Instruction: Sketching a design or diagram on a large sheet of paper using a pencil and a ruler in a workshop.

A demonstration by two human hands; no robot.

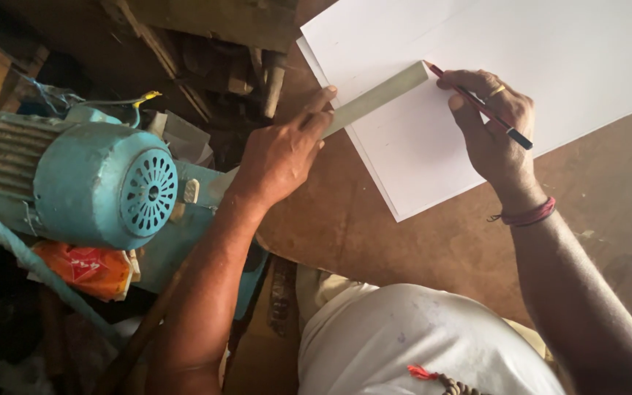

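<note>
My left hand (281, 150) presses a pale flat straightedge (379, 96) down across the near edge of a large white sheet (550, 51). My right hand (493, 124) grips a red and black pencil (479, 106), its tip touching the sheet at the far end of the straightedge. A ring sits on one right finger and a red thread band circles the right wrist. The sheet lies on a brown wooden worktop (440, 241).
A light blue electric motor (100, 183) with a ribbed body and vented end cap stands at the left, with wires above it. An orange packet (89, 269) lies below it. Wood scraps (206, 51) pile at the top. My white garment (404, 344) fills the bottom.
</note>
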